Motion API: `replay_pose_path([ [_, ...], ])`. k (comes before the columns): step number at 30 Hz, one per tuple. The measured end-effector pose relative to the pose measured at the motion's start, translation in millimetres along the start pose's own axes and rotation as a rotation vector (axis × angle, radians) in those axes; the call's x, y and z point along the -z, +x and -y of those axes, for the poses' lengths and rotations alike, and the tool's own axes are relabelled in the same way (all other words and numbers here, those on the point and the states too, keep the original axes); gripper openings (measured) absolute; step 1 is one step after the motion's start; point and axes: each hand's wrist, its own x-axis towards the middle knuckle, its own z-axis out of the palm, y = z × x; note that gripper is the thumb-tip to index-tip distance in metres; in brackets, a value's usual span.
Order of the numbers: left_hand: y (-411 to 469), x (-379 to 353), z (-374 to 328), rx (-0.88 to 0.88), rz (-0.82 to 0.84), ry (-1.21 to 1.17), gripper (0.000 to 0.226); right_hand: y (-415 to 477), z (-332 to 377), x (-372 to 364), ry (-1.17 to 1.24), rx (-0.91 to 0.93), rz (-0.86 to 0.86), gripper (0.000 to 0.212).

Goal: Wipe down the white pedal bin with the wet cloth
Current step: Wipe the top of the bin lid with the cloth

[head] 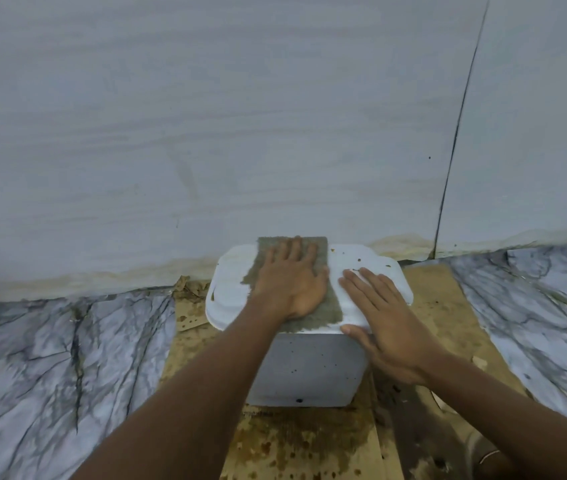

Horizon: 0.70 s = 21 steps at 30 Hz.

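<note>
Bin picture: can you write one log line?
left hand: flat on cloth, on bin lid | right hand: flat on lid | brown spots: lid's far right

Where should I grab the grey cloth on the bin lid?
Pinch the cloth by its near edge at the front rim of the lid, from the front: it lies flat, the left hand covers its middle, the wall crowds its far end.

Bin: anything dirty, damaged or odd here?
Yes. Brown specks dot the lid at its right rear; dark spots mark the front wall of the bin. The cardboard underneath is blotched with brown stains, with ragged scraps at its left rear. No breakage shows on the bin.
</note>
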Motion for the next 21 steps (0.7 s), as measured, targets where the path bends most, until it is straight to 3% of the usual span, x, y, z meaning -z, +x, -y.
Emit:
replay_pose_path([
  [6, -56.4, -3.8, 22.6, -0.149, -0.047, -0.015, 0.063, -0.2, -0.1, 0.0, -0.022, 0.008, 0.023, 0.075],
  [11, -40.7, 13.7, 74.7, 0.095, -0.037, -0.077, 0.064, -0.6, 2.9, 1.0, -0.018, 0.000, 0.019, 0.075],
  [14, -10.4, 10.2, 57.3, 0.155, -0.024, -0.017, 0.067, 1.5, 2.9, 0.3, -0.037, -0.007, 0.018, 0.074],
  [18, -15.7, -1.9, 3.1, -0.013, -0.017, 0.003, 0.065, -1.2, -0.7, -0.9, -0.035, 0.004, 0.008, 0.074],
  [21, -50.7, -9.3, 9.5, -0.155, -0.041, 0.001, 0.063, -3.2, 1.5, -1.0, -0.038, 0.010, 0.007, 0.073],
])
